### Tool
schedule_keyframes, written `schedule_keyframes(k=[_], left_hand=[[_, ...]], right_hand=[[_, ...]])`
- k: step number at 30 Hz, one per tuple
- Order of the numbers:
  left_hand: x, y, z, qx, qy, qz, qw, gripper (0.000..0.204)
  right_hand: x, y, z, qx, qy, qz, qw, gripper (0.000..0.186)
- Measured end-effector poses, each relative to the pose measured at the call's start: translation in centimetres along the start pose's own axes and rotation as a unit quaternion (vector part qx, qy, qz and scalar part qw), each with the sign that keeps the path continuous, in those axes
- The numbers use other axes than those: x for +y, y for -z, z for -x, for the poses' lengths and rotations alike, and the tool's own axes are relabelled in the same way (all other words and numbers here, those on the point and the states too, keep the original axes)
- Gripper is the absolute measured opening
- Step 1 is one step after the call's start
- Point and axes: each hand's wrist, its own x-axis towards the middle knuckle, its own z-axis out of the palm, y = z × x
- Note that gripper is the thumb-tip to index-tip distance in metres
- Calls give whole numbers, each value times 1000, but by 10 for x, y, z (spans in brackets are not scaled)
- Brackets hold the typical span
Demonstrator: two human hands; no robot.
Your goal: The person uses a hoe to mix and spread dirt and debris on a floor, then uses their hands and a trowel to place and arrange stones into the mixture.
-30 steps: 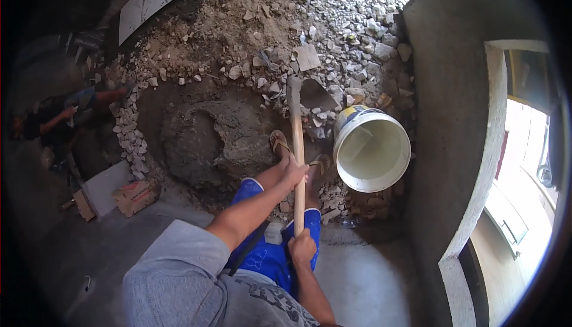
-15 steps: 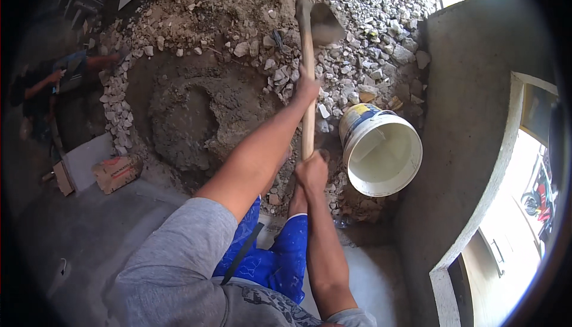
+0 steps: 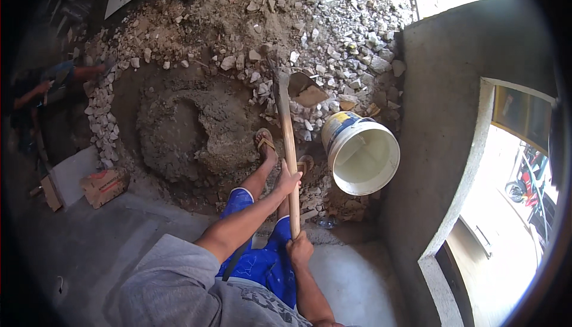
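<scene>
Hoe handle [image 3: 294, 214] end hidden by right hand [image 3: 300, 248]; co-worker [image 3: 42, 89] blurred

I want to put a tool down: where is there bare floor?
Two patches look free: the pale concrete between the right hand and the grey wall, and the darker concrete between the cardboard and the grey sleeve. Broken stones crowd the hoe and bucket, and wet grey mix lies left of the feet.

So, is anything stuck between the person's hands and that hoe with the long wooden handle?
No, nothing visible: the bare left hand and bare right hand both wrap directly around the long, pale wooden-handled metal hoe.
</scene>
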Motion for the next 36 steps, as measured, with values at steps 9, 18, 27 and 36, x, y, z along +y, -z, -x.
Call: schedule_keyframes(k=[9, 18, 27, 36], left_hand=[[100, 46, -21, 16, -157, -107, 982, 87], [155, 83, 32, 10, -88, -145, 986, 81], [130, 83, 57, 84, -31, -148, 985, 81], [167, 0, 69, 93, -11, -214, 972, 80]], right_hand=[[-125, 65, -16, -1, 78, -219, 973, 44], [-148, 137, -100, -196, 240, -294, 904, 57], [-103, 221, -322, -8, 249, 366, 897, 57], [-75, 282, -416, -61, 166, 417, 891, 77]])
